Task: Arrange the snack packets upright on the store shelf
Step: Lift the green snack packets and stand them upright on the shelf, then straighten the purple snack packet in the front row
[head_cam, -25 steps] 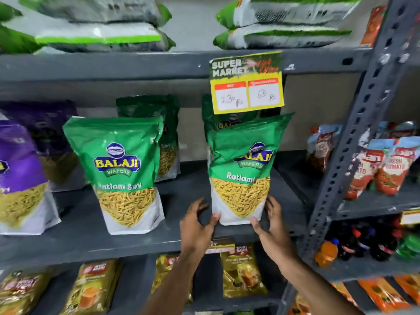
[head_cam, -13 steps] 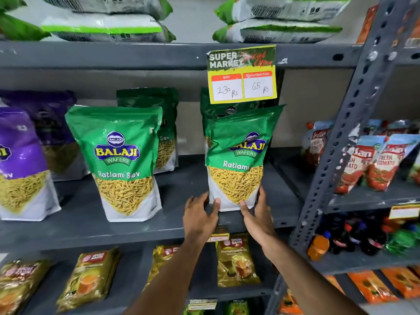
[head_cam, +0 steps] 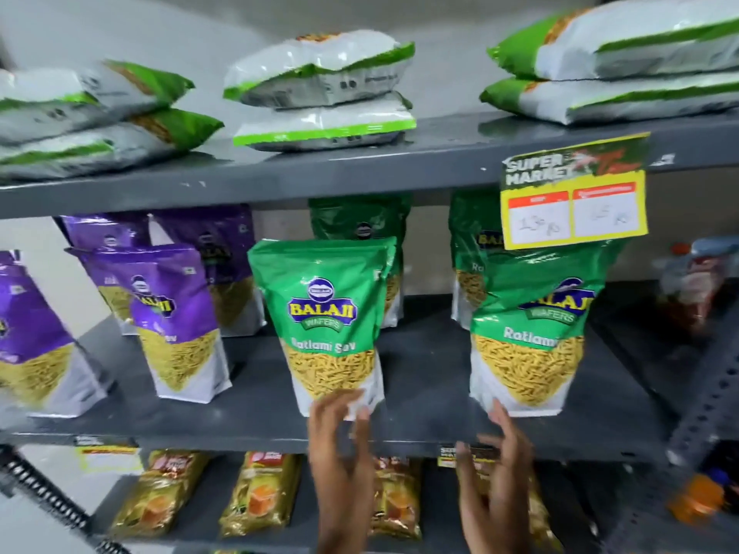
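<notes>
Two green Balaji Ratlami Sev packets stand upright at the front of the grey middle shelf (head_cam: 424, 401): one in the centre (head_cam: 326, 321), one to the right (head_cam: 528, 333). My left hand (head_cam: 340, 437) has its fingers spread, and their tips touch the bottom corner of the centre packet. My right hand (head_cam: 500, 453) is open just below the right packet's lower left corner, fingertips near it. More green packets (head_cam: 360, 223) stand behind. Purple packets (head_cam: 172, 313) stand upright to the left.
Flat white-and-green bags (head_cam: 320, 90) lie stacked on the top shelf. A yellow price tag (head_cam: 572, 197) hangs from that shelf's edge over the right packet. Golden packets (head_cam: 260, 493) lie on the lower shelf. A perforated upright post (head_cam: 704, 417) and red packets (head_cam: 696, 285) are at right.
Both hands let go of the right green packet, which stays upright. My left hand moved left to the centre packet's base. The camera swung left and up, blurring the view.
</notes>
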The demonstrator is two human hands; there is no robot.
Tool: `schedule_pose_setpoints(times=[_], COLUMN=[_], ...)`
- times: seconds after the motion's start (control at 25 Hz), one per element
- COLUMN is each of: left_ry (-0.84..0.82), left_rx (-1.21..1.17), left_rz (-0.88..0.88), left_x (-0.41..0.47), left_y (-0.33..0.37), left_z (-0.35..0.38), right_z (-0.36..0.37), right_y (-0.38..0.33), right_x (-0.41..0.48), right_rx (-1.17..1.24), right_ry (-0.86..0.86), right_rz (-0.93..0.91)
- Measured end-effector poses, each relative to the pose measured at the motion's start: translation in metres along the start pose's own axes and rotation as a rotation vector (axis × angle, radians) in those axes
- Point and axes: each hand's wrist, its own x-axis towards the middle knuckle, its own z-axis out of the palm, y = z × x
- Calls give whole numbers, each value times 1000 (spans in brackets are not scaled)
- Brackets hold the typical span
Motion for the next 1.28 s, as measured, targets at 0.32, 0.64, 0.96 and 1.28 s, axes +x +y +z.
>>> schedule_pose_setpoints(times=[0.32, 0.64, 0.96, 1.28], left_ry=[-56, -247, -125, 252], left_rx=[60, 145, 54, 32], left_rz=[-433, -285, -266, -199], left_x=[52, 68, 72, 169], left_y=[-60, -63, -70, -121], left_z=[-42, -55, -89, -221], right_z=[120, 143, 157, 267], right_y=[-42, -55, -85, -147], right_x=[10, 8, -26, -67], right_rx=[73, 61, 3, 116], right_ry=[-374, -331, -95, -199], right_rz=[154, 266, -28, -8])
